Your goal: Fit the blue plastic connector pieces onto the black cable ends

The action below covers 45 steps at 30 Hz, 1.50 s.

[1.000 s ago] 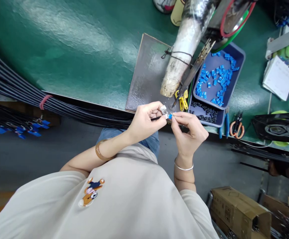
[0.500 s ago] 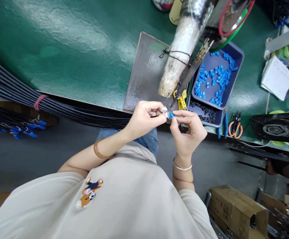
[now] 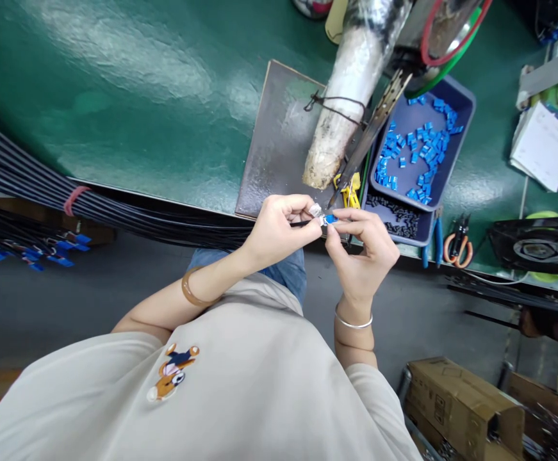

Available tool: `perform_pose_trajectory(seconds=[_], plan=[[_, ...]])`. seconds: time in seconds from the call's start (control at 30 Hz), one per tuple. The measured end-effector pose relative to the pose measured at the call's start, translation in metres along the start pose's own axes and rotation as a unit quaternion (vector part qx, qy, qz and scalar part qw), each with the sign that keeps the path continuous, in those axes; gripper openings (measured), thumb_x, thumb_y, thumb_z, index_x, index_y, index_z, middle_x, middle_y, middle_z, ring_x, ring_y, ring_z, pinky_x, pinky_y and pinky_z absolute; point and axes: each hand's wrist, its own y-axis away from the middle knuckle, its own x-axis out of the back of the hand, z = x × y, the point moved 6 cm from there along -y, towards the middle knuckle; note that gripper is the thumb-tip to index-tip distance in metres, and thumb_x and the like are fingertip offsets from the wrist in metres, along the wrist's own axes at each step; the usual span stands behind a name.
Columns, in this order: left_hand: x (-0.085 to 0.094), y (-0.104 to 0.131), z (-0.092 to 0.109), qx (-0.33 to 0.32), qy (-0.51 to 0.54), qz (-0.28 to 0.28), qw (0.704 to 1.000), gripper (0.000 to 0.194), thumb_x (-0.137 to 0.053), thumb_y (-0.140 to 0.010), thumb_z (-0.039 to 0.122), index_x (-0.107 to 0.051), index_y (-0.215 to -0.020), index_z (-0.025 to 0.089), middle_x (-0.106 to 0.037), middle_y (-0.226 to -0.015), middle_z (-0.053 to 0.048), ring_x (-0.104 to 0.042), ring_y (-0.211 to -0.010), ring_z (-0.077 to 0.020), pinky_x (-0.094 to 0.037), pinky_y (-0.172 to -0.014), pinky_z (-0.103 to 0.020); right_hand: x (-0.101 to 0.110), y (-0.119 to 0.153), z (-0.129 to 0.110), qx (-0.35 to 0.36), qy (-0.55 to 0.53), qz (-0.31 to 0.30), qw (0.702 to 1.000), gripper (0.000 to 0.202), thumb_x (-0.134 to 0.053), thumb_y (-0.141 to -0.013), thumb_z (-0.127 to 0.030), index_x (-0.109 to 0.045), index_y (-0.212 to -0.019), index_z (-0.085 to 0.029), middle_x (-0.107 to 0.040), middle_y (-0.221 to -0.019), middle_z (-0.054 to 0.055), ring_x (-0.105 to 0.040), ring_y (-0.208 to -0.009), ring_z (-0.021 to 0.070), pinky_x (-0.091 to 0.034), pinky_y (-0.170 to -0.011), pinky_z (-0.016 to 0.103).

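Observation:
My left hand [image 3: 281, 230] is closed around the end of a black cable, whose small wires point right. Between my two hands is a blue connector [image 3: 330, 219], pinched by the fingertips of my right hand [image 3: 368, 246] and touching the wire ends. Just beyond my hands, the tip of a wrapped white tube [image 3: 334, 131] hangs over a dark plate [image 3: 273, 141]. A yellow tool [image 3: 350, 192] lies by the plate's right side. Blue connectors fill part of a grey bin [image 3: 456, 150] that stands over a second bin [image 3: 423, 235] of small black parts.
A bundle of black cables [image 3: 29, 166] runs along the left table edge, its blue-tipped ends [image 3: 62, 246] hanging lower. Right of the bins lie blue-handled pliers [image 3: 439, 240] and orange-handled cutters [image 3: 458, 248]. A fan [image 3: 538, 246] and papers [image 3: 542, 147] are farther right.
The blue connector has shifted and turned slightly between my fingertips, and less of it shows. Both hands remain in nearly the same place.

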Motion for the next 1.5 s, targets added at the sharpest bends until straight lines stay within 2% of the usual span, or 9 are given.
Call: perform_pose_trajectory(seconds=[0.23, 0.43, 0.8, 1.13, 1.5], plan=[[0.0, 0.0, -0.004, 0.002, -0.014, -0.004, 1.0, 0.015, -0.062, -0.075, 0.018, -0.053, -0.063, 0.014, -0.044, -0.059, 0.004, -0.04, -0.054, -0.0048, -0.035, -0.052, -0.018, -0.001, 0.0, 0.001, -0.005, -0.002, -0.004, 1.0, 0.015, -0.068, -0.078, -0.007, -0.064, -0.078, -0.021, -0.073, -0.092, 0.0, -0.069, -0.088, 0.0139, -0.056, -0.078, 0.029], [0.001, 0.001, -0.006, -0.003, -0.023, -0.005, 1.0, 0.014, -0.063, -0.075, 0.019, -0.055, -0.065, 0.014, -0.046, -0.06, 0.003, -0.042, -0.055, -0.0056, -0.038, -0.053, -0.018, 0.0, 0.0, 0.001, -0.003, 0.019, -0.011, 1.0, 0.012, -0.066, -0.081, -0.011, -0.063, -0.078, -0.022, -0.073, -0.092, 0.0, -0.07, -0.087, 0.0148, -0.057, -0.075, 0.03], [0.0, 0.003, -0.01, 0.001, -0.01, -0.025, 1.0, 0.009, -0.062, -0.077, 0.018, -0.059, -0.069, 0.013, -0.047, -0.061, 0.003, -0.042, -0.054, -0.0052, -0.037, -0.052, -0.018, -0.001, 0.002, 0.003, -0.012, -0.001, -0.003, 1.0, 0.012, -0.068, -0.08, -0.01, -0.064, -0.079, -0.021, -0.073, -0.092, 0.001, -0.07, -0.085, 0.0139, -0.057, -0.071, 0.027], [-0.001, 0.004, -0.011, -0.006, -0.012, -0.019, 1.0, 0.009, -0.061, -0.076, 0.016, -0.057, -0.069, 0.013, -0.047, -0.062, 0.003, -0.043, -0.057, -0.0057, -0.037, -0.054, -0.018, -0.002, 0.004, 0.003, -0.01, 0.01, -0.008, 1.0, 0.011, -0.068, -0.081, -0.011, -0.066, -0.081, -0.022, -0.074, -0.092, -0.001, -0.07, -0.088, 0.014, -0.057, -0.081, 0.031], [-0.002, -0.001, 0.002, -0.034, -0.045, 0.017, 0.998, 0.011, -0.057, -0.073, 0.012, -0.056, -0.063, 0.013, -0.048, -0.06, 0.004, -0.042, -0.058, -0.0058, -0.036, -0.052, -0.017, -0.002, 0.002, -0.001, 0.017, 0.04, -0.004, 0.999, 0.013, -0.067, -0.081, -0.011, -0.065, -0.082, -0.024, -0.073, -0.093, -0.001, -0.07, -0.087, 0.0141, -0.058, -0.083, 0.03]])
